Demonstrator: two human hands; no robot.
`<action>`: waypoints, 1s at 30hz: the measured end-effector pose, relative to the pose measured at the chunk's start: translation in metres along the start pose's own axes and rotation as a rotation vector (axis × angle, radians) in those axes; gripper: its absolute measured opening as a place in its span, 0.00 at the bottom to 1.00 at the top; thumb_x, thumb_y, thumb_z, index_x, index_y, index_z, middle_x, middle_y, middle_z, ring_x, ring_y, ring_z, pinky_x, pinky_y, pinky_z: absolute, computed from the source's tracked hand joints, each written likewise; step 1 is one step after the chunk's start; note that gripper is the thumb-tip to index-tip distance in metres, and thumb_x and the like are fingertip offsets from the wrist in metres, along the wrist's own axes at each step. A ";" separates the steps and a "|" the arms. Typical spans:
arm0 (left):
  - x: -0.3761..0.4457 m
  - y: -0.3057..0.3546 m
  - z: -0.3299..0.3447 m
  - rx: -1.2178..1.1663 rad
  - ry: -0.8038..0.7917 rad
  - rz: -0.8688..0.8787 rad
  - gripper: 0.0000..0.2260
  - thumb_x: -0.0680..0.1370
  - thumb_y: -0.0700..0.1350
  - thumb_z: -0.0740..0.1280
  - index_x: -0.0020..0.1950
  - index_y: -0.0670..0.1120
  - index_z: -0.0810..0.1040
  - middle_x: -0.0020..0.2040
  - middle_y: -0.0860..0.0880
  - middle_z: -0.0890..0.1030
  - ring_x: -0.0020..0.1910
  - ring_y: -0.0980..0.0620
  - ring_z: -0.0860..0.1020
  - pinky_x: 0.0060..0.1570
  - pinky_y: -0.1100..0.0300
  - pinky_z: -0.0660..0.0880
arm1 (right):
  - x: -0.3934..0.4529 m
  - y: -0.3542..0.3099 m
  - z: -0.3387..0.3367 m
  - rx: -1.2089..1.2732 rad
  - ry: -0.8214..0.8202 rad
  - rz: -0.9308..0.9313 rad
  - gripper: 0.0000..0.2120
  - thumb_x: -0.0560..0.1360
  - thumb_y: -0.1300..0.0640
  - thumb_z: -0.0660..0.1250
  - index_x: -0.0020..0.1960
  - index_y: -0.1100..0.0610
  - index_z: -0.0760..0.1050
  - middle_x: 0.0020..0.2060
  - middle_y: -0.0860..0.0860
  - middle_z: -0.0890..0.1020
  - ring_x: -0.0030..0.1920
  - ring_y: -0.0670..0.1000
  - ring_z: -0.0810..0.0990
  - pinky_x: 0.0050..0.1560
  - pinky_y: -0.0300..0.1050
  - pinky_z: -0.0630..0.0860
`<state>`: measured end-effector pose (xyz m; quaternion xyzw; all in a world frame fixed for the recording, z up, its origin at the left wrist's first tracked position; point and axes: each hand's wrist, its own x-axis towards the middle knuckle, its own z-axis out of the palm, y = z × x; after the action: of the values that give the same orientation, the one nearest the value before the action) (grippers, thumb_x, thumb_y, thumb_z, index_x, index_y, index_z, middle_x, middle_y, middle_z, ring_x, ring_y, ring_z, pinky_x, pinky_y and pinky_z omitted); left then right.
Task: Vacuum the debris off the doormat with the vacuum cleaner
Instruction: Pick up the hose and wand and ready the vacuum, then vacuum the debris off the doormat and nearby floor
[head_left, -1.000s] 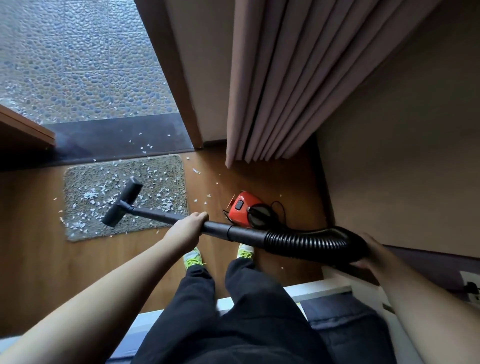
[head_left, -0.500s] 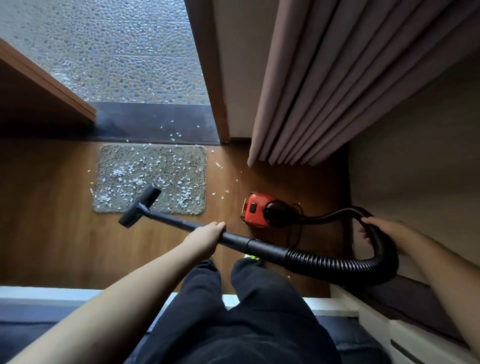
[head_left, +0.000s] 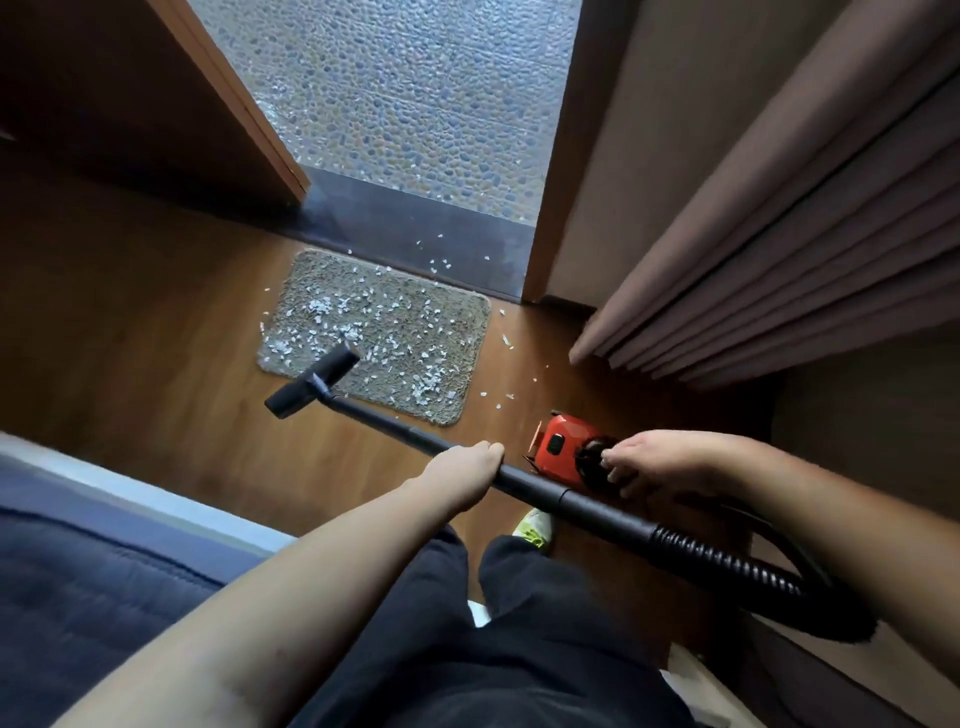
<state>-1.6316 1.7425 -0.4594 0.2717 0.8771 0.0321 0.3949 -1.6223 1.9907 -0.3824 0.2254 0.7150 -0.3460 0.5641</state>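
Hovering over the near left edge of the doormat (head_left: 384, 332), still thick with white debris (head_left: 322, 306), the nozzle (head_left: 311, 387) needs lowering flat. Left hand (head_left: 462, 480) wraps the wand (head_left: 415, 434). Right hand (head_left: 660, 462), fingers loosely curled, reaches toward the red vacuum cleaner (head_left: 563, 441); contact unclear.

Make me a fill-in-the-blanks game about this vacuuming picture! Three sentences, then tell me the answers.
1. The grey rectangular doormat is sprinkled with small ____ scraps of debris.
2. The left hand grips the long black ____ of the vacuum cleaner.
3. The right hand reaches over the small canister body, which is coloured ____.

Answers: white; tube; red
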 end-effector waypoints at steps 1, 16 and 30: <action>-0.003 -0.004 -0.003 0.009 0.013 0.001 0.10 0.78 0.31 0.54 0.56 0.42 0.66 0.54 0.41 0.73 0.50 0.35 0.78 0.38 0.48 0.67 | 0.001 -0.022 0.016 -0.038 -0.029 -0.009 0.18 0.81 0.47 0.58 0.59 0.59 0.77 0.56 0.56 0.80 0.49 0.54 0.78 0.51 0.47 0.73; -0.040 -0.128 0.019 -0.353 0.075 -0.184 0.26 0.80 0.36 0.59 0.76 0.50 0.58 0.73 0.48 0.61 0.55 0.39 0.77 0.45 0.49 0.72 | 0.057 -0.128 0.144 -0.577 0.247 -0.153 0.15 0.75 0.49 0.63 0.59 0.54 0.72 0.46 0.52 0.83 0.49 0.54 0.82 0.46 0.44 0.75; 0.002 -0.195 0.060 -0.899 0.028 -0.463 0.13 0.82 0.47 0.58 0.62 0.49 0.77 0.60 0.47 0.81 0.60 0.47 0.77 0.60 0.57 0.73 | 0.131 -0.128 0.166 -0.423 0.253 0.117 0.19 0.78 0.46 0.60 0.63 0.57 0.71 0.58 0.56 0.80 0.59 0.58 0.79 0.56 0.47 0.74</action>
<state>-1.6783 1.5679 -0.5553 -0.1276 0.8188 0.3218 0.4580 -1.6400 1.7733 -0.4985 0.1851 0.8221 -0.1244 0.5238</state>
